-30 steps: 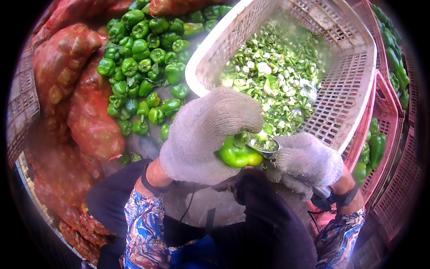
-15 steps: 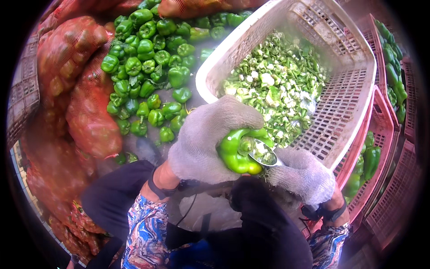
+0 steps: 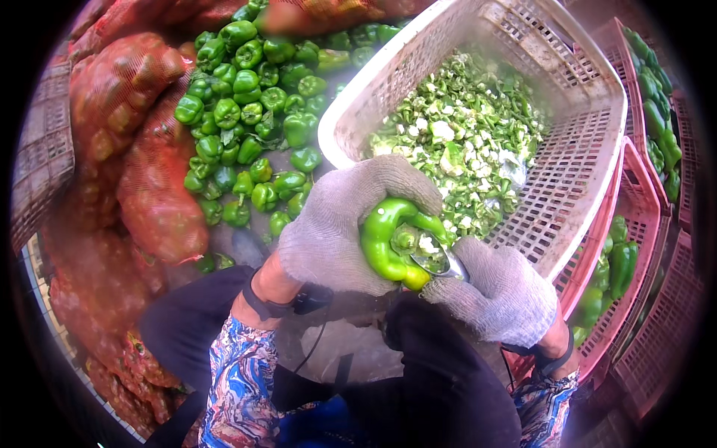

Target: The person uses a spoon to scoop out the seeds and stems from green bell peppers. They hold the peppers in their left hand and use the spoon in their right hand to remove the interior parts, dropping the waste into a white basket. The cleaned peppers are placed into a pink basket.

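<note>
My gloved left hand (image 3: 340,224) is closed around a green bell pepper (image 3: 388,246), turned with its opened top toward my right hand. My gloved right hand (image 3: 500,291) grips a metal spoon-like tool (image 3: 441,265), whose bowl is inside the pepper's opening beside the pale green core. Just beyond both hands, a white perforated crate (image 3: 560,187) holds cut stems, cores and pale seed clumps (image 3: 455,119). A pile of whole green peppers (image 3: 250,119) lies left of that crate.
Red mesh sacks (image 3: 160,194) are heaped along the left, beside a grey plastic crate (image 3: 41,149) at the edge. Pink crates (image 3: 642,209) with long and round green peppers stand at the right. My dark-trousered legs are below my hands.
The pepper has tilted, showing more of its opened top and core. The tool's bowl has sunk further into it, and my right hand has turned and moved slightly left.
</note>
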The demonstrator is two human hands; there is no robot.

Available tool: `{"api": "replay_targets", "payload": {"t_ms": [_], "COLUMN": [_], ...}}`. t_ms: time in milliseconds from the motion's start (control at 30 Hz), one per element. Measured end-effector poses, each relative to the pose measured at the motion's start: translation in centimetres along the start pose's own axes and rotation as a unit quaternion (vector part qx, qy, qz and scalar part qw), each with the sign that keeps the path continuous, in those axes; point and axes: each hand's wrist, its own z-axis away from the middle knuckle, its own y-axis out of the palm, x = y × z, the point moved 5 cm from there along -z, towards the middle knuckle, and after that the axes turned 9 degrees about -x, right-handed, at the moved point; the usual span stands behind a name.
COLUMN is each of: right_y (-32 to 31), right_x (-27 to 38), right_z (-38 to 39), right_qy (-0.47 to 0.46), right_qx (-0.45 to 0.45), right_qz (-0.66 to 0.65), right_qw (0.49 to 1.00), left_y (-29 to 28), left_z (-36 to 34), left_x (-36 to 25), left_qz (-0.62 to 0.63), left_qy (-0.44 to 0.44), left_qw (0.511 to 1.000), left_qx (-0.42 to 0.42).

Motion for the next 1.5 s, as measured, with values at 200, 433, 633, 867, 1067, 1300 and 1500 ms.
{"api": "replay_targets", "payload": {"t_ms": [200,433,633,867,1067,1300,1500], "right_y": [0.7,3.2,4.5,3.4,1.6,-0.8,-1.0], "right_x": [-0.7,-2.5,-3.3,-1.9,0.3,0.8,0.4], "right_z": [0.3,1.1,1.2,0.6,2.2,1.2,1.4], "right_qy": [-0.079,0.201,0.195,0.215,0.004,0.037,0.121], "right_qx": [-0.071,0.081,0.081,0.093,-0.117,-0.095,-0.027], "right_qz": [-0.175,-0.472,-0.532,-0.388,-0.130,-0.102,-0.177], "right_qw": [0.979,0.855,0.820,0.891,0.985,0.990,0.976], "left_y": [0.4,0.1,0.0,-0.1,0.3,-0.1,0.1], "left_z": [-0.5,-0.3,0.1,0.3,0.4,0.1,0.2], "left_x": [0.2,0.8,1.1,1.4,1.5,1.4,1.5], "left_qz": [0.007,0.015,0.054,0.051,0.080,0.047,0.081], "left_qy": [0.013,0.022,0.015,0.005,0.023,0.050,0.030], "left_qw": [1.000,1.000,0.998,0.999,0.996,0.997,0.996], "left_qx": [0.013,0.013,-0.017,-0.009,-0.033,-0.032,-0.011]}}
